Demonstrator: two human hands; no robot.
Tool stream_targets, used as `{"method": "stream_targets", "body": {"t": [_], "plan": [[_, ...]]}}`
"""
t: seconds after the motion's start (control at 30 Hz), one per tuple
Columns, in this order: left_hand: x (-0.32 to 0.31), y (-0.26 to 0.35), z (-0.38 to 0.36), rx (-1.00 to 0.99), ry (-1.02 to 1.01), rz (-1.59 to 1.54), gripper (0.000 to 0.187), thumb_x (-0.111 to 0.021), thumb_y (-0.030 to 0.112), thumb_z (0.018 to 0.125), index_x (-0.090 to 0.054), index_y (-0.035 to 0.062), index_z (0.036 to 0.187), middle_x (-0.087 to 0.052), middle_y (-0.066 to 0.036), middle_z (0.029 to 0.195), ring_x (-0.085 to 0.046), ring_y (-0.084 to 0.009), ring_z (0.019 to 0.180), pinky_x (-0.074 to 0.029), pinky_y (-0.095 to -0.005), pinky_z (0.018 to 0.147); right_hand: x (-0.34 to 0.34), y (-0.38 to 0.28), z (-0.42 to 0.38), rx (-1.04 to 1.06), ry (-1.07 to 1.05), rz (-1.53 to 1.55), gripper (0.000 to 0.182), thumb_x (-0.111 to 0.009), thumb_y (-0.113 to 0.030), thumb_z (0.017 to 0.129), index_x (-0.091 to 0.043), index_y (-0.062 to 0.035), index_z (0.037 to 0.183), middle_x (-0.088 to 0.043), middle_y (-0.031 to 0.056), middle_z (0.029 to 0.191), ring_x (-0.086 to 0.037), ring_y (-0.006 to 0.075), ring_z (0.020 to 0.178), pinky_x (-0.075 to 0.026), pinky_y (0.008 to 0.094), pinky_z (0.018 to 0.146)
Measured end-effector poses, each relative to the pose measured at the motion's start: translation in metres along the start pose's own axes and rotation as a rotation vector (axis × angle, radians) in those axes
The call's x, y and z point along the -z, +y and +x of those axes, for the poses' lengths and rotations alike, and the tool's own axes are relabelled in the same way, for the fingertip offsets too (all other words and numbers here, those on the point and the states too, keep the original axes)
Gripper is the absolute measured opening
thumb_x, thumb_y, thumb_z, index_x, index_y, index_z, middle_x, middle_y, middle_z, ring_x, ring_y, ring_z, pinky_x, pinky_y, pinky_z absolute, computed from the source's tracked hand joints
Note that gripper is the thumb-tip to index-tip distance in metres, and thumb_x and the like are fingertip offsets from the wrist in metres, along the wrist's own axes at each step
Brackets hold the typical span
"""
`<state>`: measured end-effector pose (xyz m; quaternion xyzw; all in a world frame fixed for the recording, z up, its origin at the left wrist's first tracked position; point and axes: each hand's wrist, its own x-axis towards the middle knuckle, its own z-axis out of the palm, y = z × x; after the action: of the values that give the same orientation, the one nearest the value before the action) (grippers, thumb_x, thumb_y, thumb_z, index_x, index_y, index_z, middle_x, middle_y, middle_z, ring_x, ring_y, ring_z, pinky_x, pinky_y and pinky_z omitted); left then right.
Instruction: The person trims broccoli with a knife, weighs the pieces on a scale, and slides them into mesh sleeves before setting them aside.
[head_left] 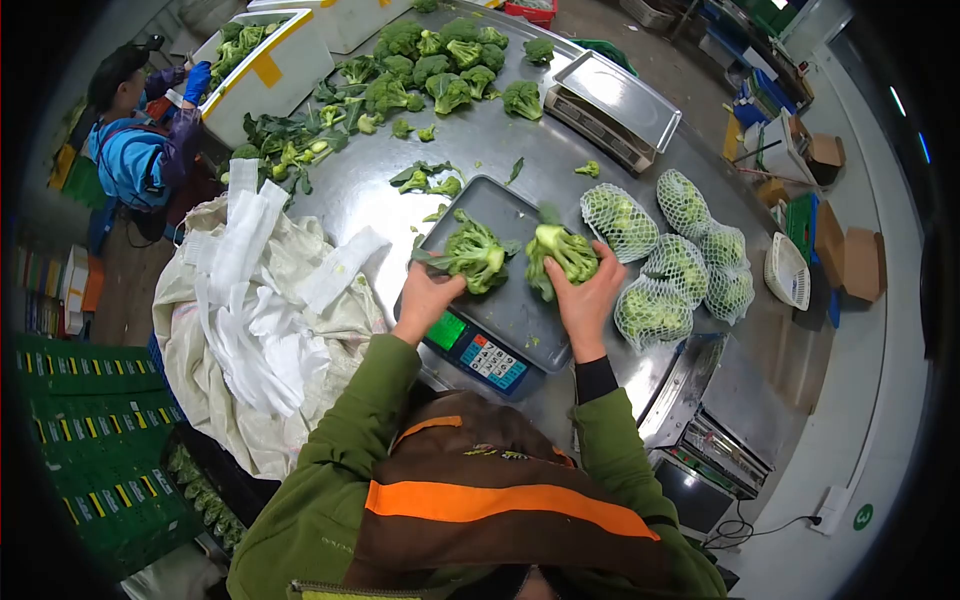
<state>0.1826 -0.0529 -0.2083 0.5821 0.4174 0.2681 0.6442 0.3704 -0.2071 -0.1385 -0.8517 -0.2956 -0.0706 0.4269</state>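
My left hand (432, 298) is closed on a leafy broccoli head (474, 254), its cut stem turned to the right. Another broccoli head (562, 252), stem up, is gripped by my right hand (585, 300). Both heads are over the grey tray (515, 322) of a digital scale, whose green display and keypad (487, 357) face me. Just right of my right hand lie several broccoli heads in white foam netting (655, 312). Small broccoli trimmings (428, 180) are scattered beyond the tray.
A pile of broccoli (440, 62) covers the far steel table (545, 160), near a second scale (615, 100). White net sleeves (255, 330) lie on a sack at left. A metal machine (715, 400) stands right. A person in blue (135, 160) works by a white crate (270, 75).
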Motion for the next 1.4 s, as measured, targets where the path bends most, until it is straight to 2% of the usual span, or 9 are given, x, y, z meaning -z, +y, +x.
{"method": "stream_targets", "body": {"t": [0.1,0.3,0.47,0.63,0.93,1.07,1.17,1.33,1.4], "plan": [[-0.017,0.011,-0.019,-0.098,-0.013,0.257,0.052,-0.081,0.014,0.073,-0.046,0.0009,0.11,-0.065,-0.013,0.094,-0.066,-0.0173,0.075,-0.054,-0.028,0.068,0.003,-0.01,-0.012,-0.207,-0.352,0.273,0.067,-0.082,-0.023,0.073,-0.046,-0.0042,0.127,-0.045,0.0157,0.115,-0.048,0.0323,0.109,-0.041,0.042,0.095],[-0.021,0.021,-0.024,-0.005,-0.057,0.245,0.057,-0.084,0.023,0.076,-0.044,0.0003,0.11,-0.067,-0.014,0.085,-0.067,-0.0162,0.073,-0.054,-0.0278,0.065,-0.004,0.015,-0.011,0.257,-0.088,-0.055,0.058,-0.081,-0.019,0.073,-0.048,-0.0047,0.118,-0.047,0.0146,0.112,-0.054,0.0316,0.099,-0.046,0.0399,0.085],[-0.02,0.018,-0.027,0.02,-0.061,0.041,0.057,-0.083,0.027,0.078,-0.043,0.0004,0.109,-0.066,-0.012,0.078,-0.067,-0.0152,0.071,-0.053,-0.0271,0.063,-0.006,0.053,-0.007,-0.179,-0.388,0.527,0.049,-0.08,-0.015,0.074,-0.046,-0.0036,0.107,-0.053,0.0131,0.121,-0.056,0.0271,0.107,-0.049,0.0388,0.091],[-0.025,0.018,-0.03,-0.013,-0.044,0.187,0.056,-0.081,0.027,0.08,-0.041,-0.0013,0.108,-0.065,-0.017,0.085,-0.066,-0.0157,0.072,-0.053,-0.0296,0.059,0.008,0.041,-0.026,0.221,-0.326,0.26,0.039,-0.075,-0.008,0.071,-0.045,-0.0046,0.096,-0.051,0.0171,0.128,-0.055,0.0315,0.112,-0.049,0.037,0.091],[0.021,0.044,-0.037,-0.122,-0.212,0.556,0.063,-0.08,0.036,0.077,-0.06,-0.0036,0.121,-0.068,-0.018,0.105,-0.068,-0.0244,0.085,-0.054,-0.0332,0.081,0.024,0.039,-0.027,0.003,-0.381,0.365,0.045,-0.077,-0.004,0.072,-0.051,-0.0057,0.109,-0.051,0.0117,0.128,-0.055,0.0249,0.114,-0.053,0.0363,0.088],[0.092,0.041,-0.016,-0.291,0.285,0.5,0.045,-0.078,0.025,0.078,-0.065,-0.0037,0.11,-0.069,-0.016,0.102,-0.067,-0.0217,0.084,-0.053,-0.0322,0.074,0.031,0.036,-0.027,-0.057,-0.477,0.384,0.057,-0.076,-0.003,0.075,-0.048,-0.0066,0.125,-0.045,0.0096,0.139,-0.051,0.0237,0.122,-0.049,0.0373,0.094],[0.159,0.012,0.0,-0.55,0.935,1.104,0.057,-0.076,0.034,0.078,-0.059,-0.0013,0.12,-0.067,-0.021,0.106,-0.064,-0.0369,0.097,-0.051,-0.0436,0.087,0.037,0.043,-0.031,-0.027,-0.49,0.371,0.066,-0.074,-0.004,0.076,-0.045,-0.0089,0.136,-0.043,0.0092,0.143,-0.051,0.0239,0.124,-0.049,0.0374,0.095],[0.209,-0.02,-0.005,0.17,0.694,0.984,0.061,-0.077,0.038,0.073,-0.06,0.001,0.119,-0.065,-0.023,0.111,-0.061,-0.0401,0.099,-0.048,-0.0463,0.085,0.046,0.045,-0.039,-0.002,-0.428,0.304,0.061,-0.066,-0.003,0.076,-0.047,-0.0088,0.134,-0.045,0.0133,0.138,-0.052,0.0277,0.121,-0.051,0.0369,0.09],[0.204,-0.012,0.0,0.071,0.71,1.009,0.054,-0.076,0.035,0.074,-0.062,0.003,0.115,-0.065,-0.021,0.109,-0.062,-0.0391,0.098,-0.049,-0.045,0.085,0.048,0.045,-0.044,-0.051,-0.361,0.356,0.062,-0.065,0.0,0.078,-0.046,-0.0075,0.136,-0.047,0.0131,0.131,-0.055,0.025,0.113,-0.053,0.0344,0.086]]}}
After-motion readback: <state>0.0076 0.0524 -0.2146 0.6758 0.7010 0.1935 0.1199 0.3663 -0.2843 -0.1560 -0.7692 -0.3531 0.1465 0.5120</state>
